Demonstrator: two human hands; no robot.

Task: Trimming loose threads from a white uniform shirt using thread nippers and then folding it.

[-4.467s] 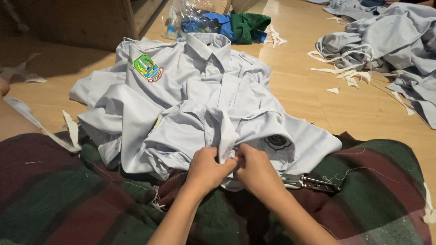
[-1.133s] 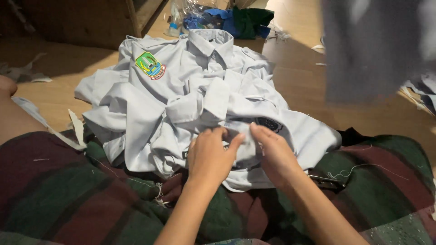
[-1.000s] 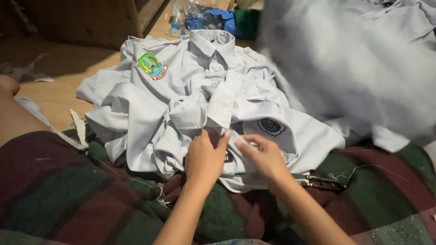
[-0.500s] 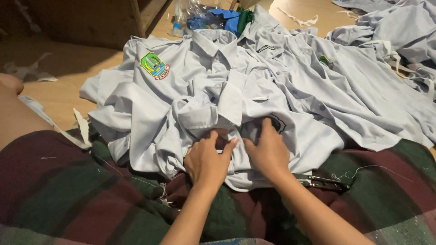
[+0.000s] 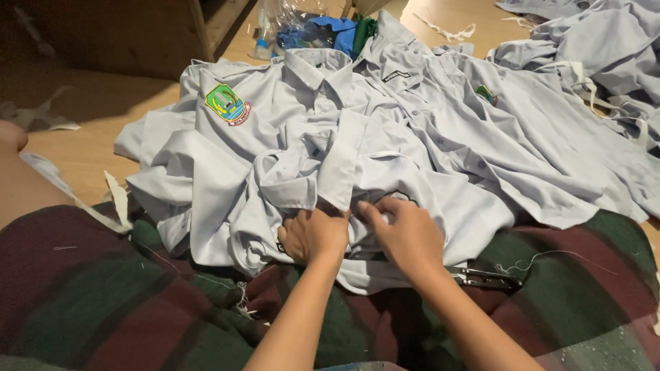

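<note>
We see both hands working a pale grey shirt (image 5: 385, 185) lying atop a heap on the lap. The left hand (image 5: 315, 235) is curled, pinching a fold of its cloth; the right hand (image 5: 405, 233) grips the fabric just beside it, fingers bent. Another shirt with a green badge (image 5: 228, 104) lies behind, metal snips (image 5: 485, 277) on the plaid cloth (image 5: 137, 295).

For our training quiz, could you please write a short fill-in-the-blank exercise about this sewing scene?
1. Both hands, the left hand and the right hand, rest on a pale grey ____.
2. The green and yellow badge sits on a shirt's ____.
3. The metal thread snips lie on the red and green ____.

Missing words: shirt; sleeve; blanket
</note>
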